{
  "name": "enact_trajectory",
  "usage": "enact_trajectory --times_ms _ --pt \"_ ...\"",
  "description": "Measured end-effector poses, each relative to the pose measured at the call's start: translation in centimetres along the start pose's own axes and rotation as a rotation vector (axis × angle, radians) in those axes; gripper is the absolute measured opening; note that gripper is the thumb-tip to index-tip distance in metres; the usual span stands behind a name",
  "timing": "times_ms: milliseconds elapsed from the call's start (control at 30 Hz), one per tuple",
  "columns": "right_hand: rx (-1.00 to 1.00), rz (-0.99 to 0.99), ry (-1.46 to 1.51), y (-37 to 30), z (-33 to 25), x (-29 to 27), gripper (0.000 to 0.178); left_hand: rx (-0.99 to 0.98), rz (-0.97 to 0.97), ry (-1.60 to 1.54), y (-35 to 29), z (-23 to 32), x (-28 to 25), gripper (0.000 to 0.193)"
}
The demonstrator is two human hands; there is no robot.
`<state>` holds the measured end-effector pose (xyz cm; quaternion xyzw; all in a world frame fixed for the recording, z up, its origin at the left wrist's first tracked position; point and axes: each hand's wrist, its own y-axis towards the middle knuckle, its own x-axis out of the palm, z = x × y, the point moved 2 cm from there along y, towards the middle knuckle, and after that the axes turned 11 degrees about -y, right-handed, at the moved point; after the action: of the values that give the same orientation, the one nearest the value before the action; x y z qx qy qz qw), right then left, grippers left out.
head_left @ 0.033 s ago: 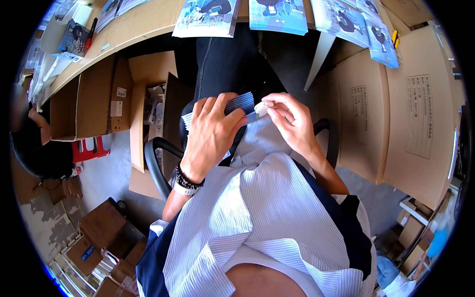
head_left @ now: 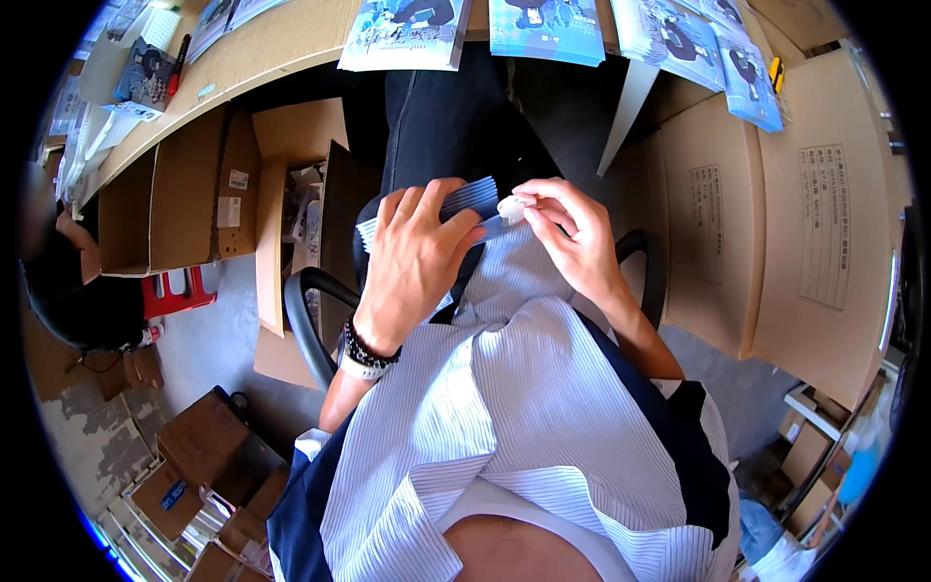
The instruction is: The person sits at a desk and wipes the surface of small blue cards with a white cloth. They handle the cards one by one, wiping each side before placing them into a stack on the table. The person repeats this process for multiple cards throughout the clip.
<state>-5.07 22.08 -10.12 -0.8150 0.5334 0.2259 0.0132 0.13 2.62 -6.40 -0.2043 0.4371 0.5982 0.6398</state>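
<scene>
Above my lap, my left hand [head_left: 412, 247] is wrapped over a fanned bundle of flat, dark blue and pale-edged pieces [head_left: 470, 199]; whether they are cards or packets I cannot tell. Its thumb and forefinger close on the bundle's right side. My right hand [head_left: 577, 233] pinches a small whitish piece [head_left: 513, 208] between thumb and fingers, right beside the bundle's right corner. That piece looks crumpled, and its kind is not clear. Much of the bundle is hidden under my left hand.
A wooden table [head_left: 281, 53] ahead bears stacks of blue printed booklets [head_left: 545, 34]. Open cardboard boxes [head_left: 184, 199] stand at the left, large cardboard sheets [head_left: 824, 223] at the right. Chair armrests [head_left: 308, 325] flank me. Another person [head_left: 73, 281] is at the far left.
Both hands stay almost in place. The whitish piece in my right hand has shifted and turned very slightly.
</scene>
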Motion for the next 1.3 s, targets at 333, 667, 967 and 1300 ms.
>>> enact_trajectory --times_ms 333,667,967,1300 --pt "-0.119 0.046 -0.126 1.0 -1.4 0.5 0.027 0.002 0.067 -0.015 -0.5 -0.7 0.2 0.017" --pt "0.034 0.020 0.102 1.4 -1.0 0.5 0.023 -0.036 0.049 -0.044 -0.7 -1.4 0.4 0.020" --pt "-0.092 -0.102 -0.162 1.5 -1.1 0.6 0.021 -0.005 0.061 -0.065 -0.6 -1.4 0.4 0.021" --pt "-0.068 -0.325 -0.279 -0.2 2.4 0.3 0.016 -0.348 0.269 -0.366 -1.2 -5.4 -2.5 0.022"
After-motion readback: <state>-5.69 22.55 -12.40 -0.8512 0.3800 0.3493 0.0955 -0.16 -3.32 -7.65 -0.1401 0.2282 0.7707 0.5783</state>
